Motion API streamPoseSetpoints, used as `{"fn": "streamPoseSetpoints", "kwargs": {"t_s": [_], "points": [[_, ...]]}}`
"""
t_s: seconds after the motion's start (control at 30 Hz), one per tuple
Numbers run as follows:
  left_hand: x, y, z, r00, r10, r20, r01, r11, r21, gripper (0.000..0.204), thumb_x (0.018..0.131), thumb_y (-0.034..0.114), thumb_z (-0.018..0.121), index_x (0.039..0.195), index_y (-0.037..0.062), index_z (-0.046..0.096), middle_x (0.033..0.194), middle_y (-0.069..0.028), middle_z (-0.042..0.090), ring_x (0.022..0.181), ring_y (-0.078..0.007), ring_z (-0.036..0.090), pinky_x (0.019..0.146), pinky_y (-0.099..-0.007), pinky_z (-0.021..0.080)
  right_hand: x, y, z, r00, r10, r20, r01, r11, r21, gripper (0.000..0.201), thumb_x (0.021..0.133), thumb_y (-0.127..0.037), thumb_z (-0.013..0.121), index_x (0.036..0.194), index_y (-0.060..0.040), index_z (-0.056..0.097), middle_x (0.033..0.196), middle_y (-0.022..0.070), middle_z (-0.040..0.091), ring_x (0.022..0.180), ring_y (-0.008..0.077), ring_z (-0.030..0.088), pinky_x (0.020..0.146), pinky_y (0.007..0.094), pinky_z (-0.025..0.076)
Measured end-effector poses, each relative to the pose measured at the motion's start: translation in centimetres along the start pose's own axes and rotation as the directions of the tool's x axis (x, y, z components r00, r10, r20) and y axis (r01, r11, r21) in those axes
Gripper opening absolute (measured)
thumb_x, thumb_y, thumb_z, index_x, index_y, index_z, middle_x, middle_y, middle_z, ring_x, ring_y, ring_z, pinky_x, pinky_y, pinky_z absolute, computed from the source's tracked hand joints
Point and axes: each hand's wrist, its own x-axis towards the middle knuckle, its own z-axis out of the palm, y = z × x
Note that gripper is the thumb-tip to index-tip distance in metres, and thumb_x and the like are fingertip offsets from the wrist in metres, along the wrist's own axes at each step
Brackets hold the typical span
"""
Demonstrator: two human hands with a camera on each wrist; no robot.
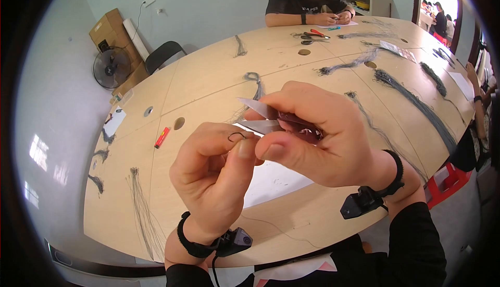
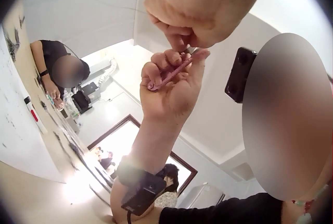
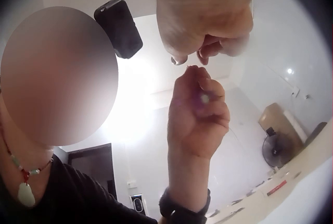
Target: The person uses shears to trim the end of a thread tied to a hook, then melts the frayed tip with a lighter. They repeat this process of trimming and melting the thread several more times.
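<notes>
Between its thumb and forefinger my left hand (image 1: 213, 177) pinches a small dark hook (image 1: 237, 135), whose curve stands above the fingertips. Close by on the right, my right hand (image 1: 320, 136) grips small scissors (image 1: 263, 125) with dark pinkish handles, the two pale blades parted and pointing left just above the hook. In the left wrist view the pink handle (image 2: 174, 75) lies across the curled fingers of the right hand (image 2: 174, 91). The right wrist view shows the left hand (image 3: 197, 114) with its fingertips together; the scissors cannot be made out there.
A white sheet (image 1: 271, 182) lies on the table below my hands. Bundles of grey line (image 1: 416, 104) spread to the right, another bundle (image 1: 140, 209) to the left. A red marker (image 1: 162, 137) is at left. Across the table sits a person (image 1: 297, 3), near red-handled pliers (image 1: 319, 34).
</notes>
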Motion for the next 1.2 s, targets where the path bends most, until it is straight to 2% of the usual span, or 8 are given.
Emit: {"fn": "streamPoseSetpoints", "kwargs": {"t_s": [0.17,0.4,0.47,0.83,0.93,1.0,1.1,1.2], "points": [[0.1,-0.7,-0.2,0.992,0.081,0.098,-0.103,0.965,0.241,0.008,0.071,-0.005,0.053,0.079,-0.0019,0.050,0.077,-0.0082,0.052,0.066,-0.0091,0.050,0.047,-0.0176,0.041,-0.2,-0.2,0.1,0.998,0.059,0.002,-0.059,0.997,0.058,0.018,0.070,-0.010,0.058,0.084,0.0016,0.053,0.066,0.0025,0.049,0.052,0.0052,0.039,0.046,0.0170,0.031],[0.2,-0.2,-0.2,0.998,-0.043,0.054,0.040,0.998,0.057,0.006,0.073,-0.004,0.051,0.078,-0.0010,0.048,0.075,-0.0083,0.052,0.062,-0.0114,0.053,0.051,-0.0189,0.042,-0.1,-0.3,-0.2,1.000,0.027,0.006,-0.027,0.999,-0.035,0.014,0.068,-0.004,0.057,0.080,0.0003,0.051,0.065,0.0028,0.048,0.050,0.0057,0.038,0.045,0.0175,0.031],[0.3,0.4,-0.1,0.986,-0.167,-0.007,0.167,0.986,-0.017,0.007,0.073,-0.004,0.051,0.077,-0.0006,0.048,0.073,-0.0082,0.052,0.060,-0.0119,0.053,0.053,-0.0201,0.043,-0.1,0.0,-0.2,1.000,0.011,-0.009,-0.011,0.999,-0.030,0.014,0.068,-0.004,0.057,0.080,0.0004,0.050,0.065,0.0028,0.048,0.051,0.0061,0.038,0.045,0.0178,0.031],[0.1,0.3,0.0,0.982,-0.176,0.074,0.173,0.984,0.048,0.005,0.072,-0.005,0.052,0.074,-0.0016,0.048,0.073,-0.0074,0.051,0.062,-0.0112,0.052,0.053,-0.0216,0.043,0.1,0.2,-0.5,0.995,-0.029,0.094,0.025,0.999,0.042,0.016,0.067,-0.008,0.057,0.079,-0.0010,0.050,0.065,0.0029,0.048,0.051,0.0082,0.039,0.045,0.0189,0.032],[0.0,0.2,0.1,0.977,-0.196,0.083,0.195,0.981,0.022,0.005,0.072,-0.004,0.051,0.074,-0.0016,0.048,0.073,-0.0074,0.052,0.062,-0.0112,0.052,0.053,-0.0217,0.043,0.2,0.2,-0.8,0.991,-0.057,0.125,0.066,0.995,-0.073,0.020,0.061,-0.005,0.060,0.078,-0.0024,0.049,0.064,0.0068,0.046,0.056,0.0165,0.046,0.048,0.0235,0.040],[0.1,0.3,0.1,0.976,-0.202,0.084,0.203,0.979,-0.004,0.004,0.072,-0.004,0.051,0.074,-0.0014,0.048,0.072,-0.0075,0.052,0.061,-0.0113,0.052,0.053,-0.0216,0.043,0.3,0.4,-0.9,0.990,-0.094,0.104,0.105,0.989,-0.107,0.021,0.069,-0.018,0.062,0.079,-0.0033,0.051,0.063,0.0019,0.046,0.051,0.0091,0.040,0.045,0.0183,0.032],[0.3,0.8,-0.2,0.955,-0.293,0.032,0.295,0.946,-0.135,0.004,0.073,-0.001,0.050,0.077,0.0003,0.049,0.069,-0.0075,0.053,0.057,-0.0104,0.052,0.045,-0.0182,0.038,0.7,0.1,-1.6,0.984,-0.084,0.156,0.123,0.957,-0.263,0.033,0.066,-0.030,0.064,0.081,-0.0038,0.051,0.063,0.0012,0.046,0.052,0.0095,0.040,0.046,0.0190,0.033],[0.3,1.3,0.0,0.927,-0.374,0.009,0.366,0.902,-0.230,0.005,0.073,-0.001,0.051,0.077,0.0007,0.049,0.067,-0.0072,0.053,0.052,-0.0081,0.049,0.038,-0.0158,0.031,0.9,0.2,-1.2,0.979,-0.151,0.138,0.179,0.959,-0.219,0.041,0.064,-0.039,0.062,0.085,-0.0040,0.053,0.064,0.0016,0.047,0.054,0.0120,0.043,0.046,0.0212,0.035]]}}
